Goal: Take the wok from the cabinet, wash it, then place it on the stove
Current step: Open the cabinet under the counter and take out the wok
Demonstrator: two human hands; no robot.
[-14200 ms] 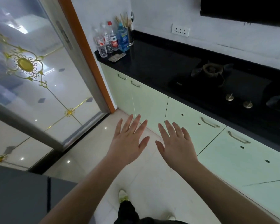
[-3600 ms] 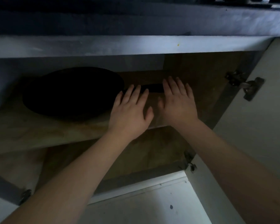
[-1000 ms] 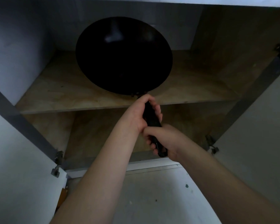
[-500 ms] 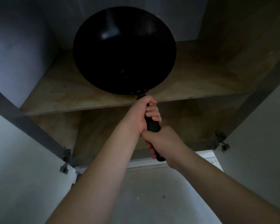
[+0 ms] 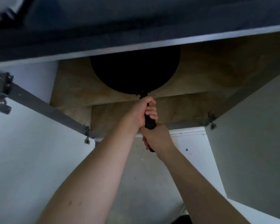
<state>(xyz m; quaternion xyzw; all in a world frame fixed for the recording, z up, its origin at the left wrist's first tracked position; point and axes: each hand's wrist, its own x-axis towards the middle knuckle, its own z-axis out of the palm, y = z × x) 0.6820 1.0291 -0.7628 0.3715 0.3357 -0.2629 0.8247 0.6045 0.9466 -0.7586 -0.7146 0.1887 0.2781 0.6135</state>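
You had the wok by its handle, your left hand wrapped round it near the pan and your right hand gripping the end. The pan hung over the front edge of the cabinet shelf, partly hidden under the worktop. Washing and placing it on the stove remained. Compared with half a second before, more of the pan sat hidden behind the worktop's edge.

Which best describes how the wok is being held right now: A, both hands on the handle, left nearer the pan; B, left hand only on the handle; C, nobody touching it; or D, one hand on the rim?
A: the left hand grips the handle near the wok, the right hand below it.
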